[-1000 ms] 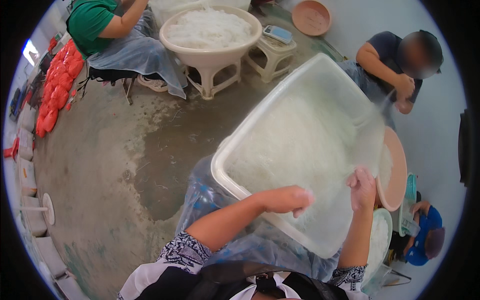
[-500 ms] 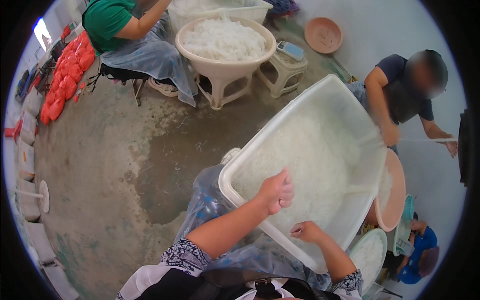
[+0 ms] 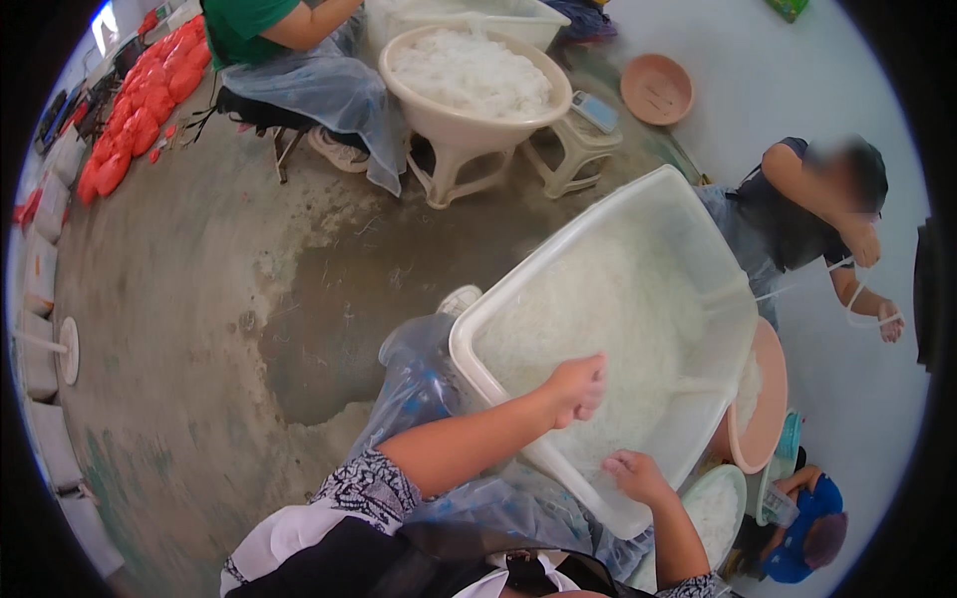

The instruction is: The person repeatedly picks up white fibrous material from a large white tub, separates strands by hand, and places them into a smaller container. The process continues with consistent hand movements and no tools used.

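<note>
In the head view my left hand is curled closed above the pale, fine stringy mass inside a translucent white rectangular tub. My right hand is also curled, lower and to the right, over the tub's near end. Whatever either hand holds is too small or hidden to make out. A plastic apron with blue marks lies over my lap beside the tub.
A co-worker at right holds looping white strands. Another sits by a filled basin on a stool. A third sits lower right. Pink basins, a stool and red bags stand around.
My right hand has moved from the tub's right side down to its near end. My left hand has risen slightly. The right-hand co-worker has drawn strands sideways and now holds them looped.
</note>
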{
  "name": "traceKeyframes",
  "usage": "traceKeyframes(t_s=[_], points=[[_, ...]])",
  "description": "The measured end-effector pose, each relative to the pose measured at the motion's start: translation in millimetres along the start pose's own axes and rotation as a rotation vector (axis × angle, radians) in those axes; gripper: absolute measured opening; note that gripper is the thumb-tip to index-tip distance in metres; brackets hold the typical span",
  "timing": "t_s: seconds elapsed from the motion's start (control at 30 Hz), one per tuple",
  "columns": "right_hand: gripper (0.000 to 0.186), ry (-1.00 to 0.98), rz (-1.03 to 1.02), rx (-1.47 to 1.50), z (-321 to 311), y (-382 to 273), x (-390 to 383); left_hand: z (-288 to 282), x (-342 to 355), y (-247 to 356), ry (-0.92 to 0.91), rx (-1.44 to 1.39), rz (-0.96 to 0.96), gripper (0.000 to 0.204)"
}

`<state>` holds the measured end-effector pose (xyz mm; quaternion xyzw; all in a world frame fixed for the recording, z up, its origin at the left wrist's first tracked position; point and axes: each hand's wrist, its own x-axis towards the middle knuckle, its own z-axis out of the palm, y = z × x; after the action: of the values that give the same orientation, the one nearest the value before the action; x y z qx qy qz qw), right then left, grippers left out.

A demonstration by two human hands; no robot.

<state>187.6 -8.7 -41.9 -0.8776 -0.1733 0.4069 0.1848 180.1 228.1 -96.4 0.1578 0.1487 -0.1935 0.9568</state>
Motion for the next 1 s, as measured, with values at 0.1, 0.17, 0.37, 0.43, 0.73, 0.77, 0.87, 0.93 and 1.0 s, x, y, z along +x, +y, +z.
traceKeyframes(t_s=[0.1, 0.17, 0.37, 0.43, 0.73, 0.77, 0.87, 0.93, 1.0], points=[[0.020, 0.278, -0.181, -0.029, -7.2, -16.8, -16.9, 4.3, -0.5, -7.2, -0.007, 0.078, -0.033, 0.034], [0.020, 0.394, -0.230, 0.082, -10.4, -24.3, -20.8, 7.3, -3.5, -9.3, -0.003, 0.122, -0.044, 0.034], [0.018, 0.363, -0.035, 0.874, -32.7, -37.2, -29.2, 7.9, -2.6, -14.0, 0.007, 0.160, -0.064, 0.035], [0.018, 0.358, -0.064, 0.963, -43.0, -53.3, -30.5, 5.9, 2.7, -23.6, 0.035, 0.204, -0.062, 0.035], [0.011, 0.780, -0.198, -0.006, -30.3, -60.7, 10.6, 36.9, -28.7, -67.6, -0.105, 0.244, -0.460, 0.054], [0.010, 0.810, -0.289, -0.192, -24.5, -63.4, 9.8, 37.8, -31.1, -68.3, -0.098, 0.192, -0.460, 0.057], [0.010, 0.836, -0.426, -0.433, -6.0, -71.4, 4.1, 26.9, -11.2, -78.4, -0.052, 0.003, -0.400, 0.059], [0.009, 0.814, -0.519, -0.539, 3.0, -73.9, 0.4, 20.0, 1.8, -78.7, 0.040, -0.070, -0.370, 0.055], [0.009, 0.757, -0.567, -0.548, 13.0, -81.3, -5.6, 22.1, 0.7, -66.0, 0.146, -0.084, -0.299, 0.049]])
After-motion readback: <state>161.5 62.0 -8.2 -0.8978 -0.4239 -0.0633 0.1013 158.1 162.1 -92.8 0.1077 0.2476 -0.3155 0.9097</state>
